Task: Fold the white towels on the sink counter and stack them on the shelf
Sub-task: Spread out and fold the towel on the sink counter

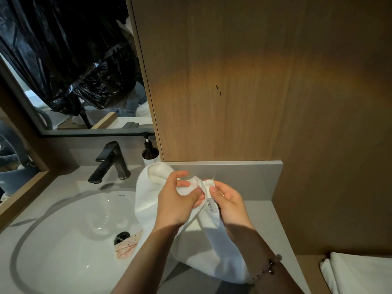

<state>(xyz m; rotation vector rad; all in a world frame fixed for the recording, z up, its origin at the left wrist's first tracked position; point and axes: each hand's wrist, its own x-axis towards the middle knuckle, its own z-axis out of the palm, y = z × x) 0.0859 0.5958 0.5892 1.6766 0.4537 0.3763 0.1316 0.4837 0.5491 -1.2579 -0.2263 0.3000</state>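
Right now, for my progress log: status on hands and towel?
Left hand, right hand both gripping white towel at its top. Towel bunched, unfolded, hanging over counter. Folded towels lower right.

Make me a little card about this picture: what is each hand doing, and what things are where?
left hand: grips a bunch of the white towel
right hand: pinches the same towel by its label
white towel: not folded yet, hangs over the counter
sink: pinkish cloth lies by the drain
faucet: dark, behind the sink
soap bottle: brown, beside the wooden wall
folded towels: white, lower right
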